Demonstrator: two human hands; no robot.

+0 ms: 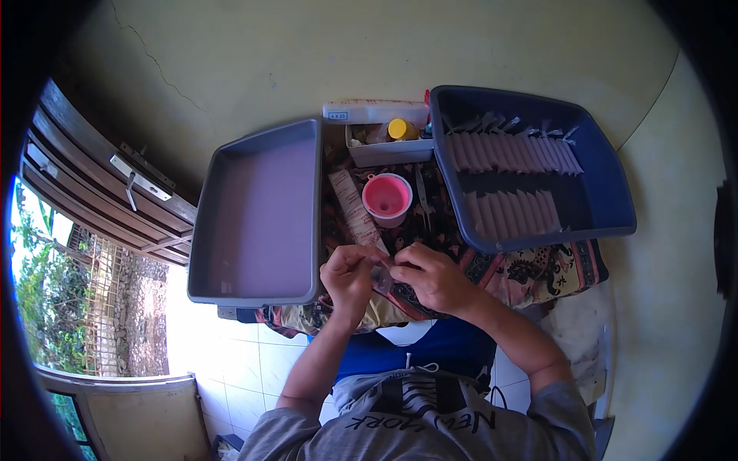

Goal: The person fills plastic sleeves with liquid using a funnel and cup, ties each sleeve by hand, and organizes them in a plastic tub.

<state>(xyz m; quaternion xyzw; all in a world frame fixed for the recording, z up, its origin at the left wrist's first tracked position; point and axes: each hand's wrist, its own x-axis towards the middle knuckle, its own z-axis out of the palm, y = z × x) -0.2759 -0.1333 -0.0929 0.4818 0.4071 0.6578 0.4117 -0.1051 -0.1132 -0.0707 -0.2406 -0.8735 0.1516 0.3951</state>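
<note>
Both hands meet at the table's front edge, fingers pinched together on a small clear plastic bag (381, 280) that hangs between them. My left hand (347, 278) grips it from one side and my right hand (434, 278) from the other; its top is partly hidden by the fingers. Just beyond them, a pink funnel (387, 194) sits in a white container (392, 220). Beside it lies a long white packet with red print (353, 206). A grey tub (317, 265) of pinkish-purple liquid (265, 215) stands to the left.
At right, a dark blue-grey tub (580, 211) holds two rows of slim filled plastic bags (515, 154). Behind the funnel are a small box (392, 153), a yellow-lidded jar (401, 129) and a plastic-wrapped pack (373, 112). Patterned cloth (530, 273) covers the table. An open door (115, 177) is at left.
</note>
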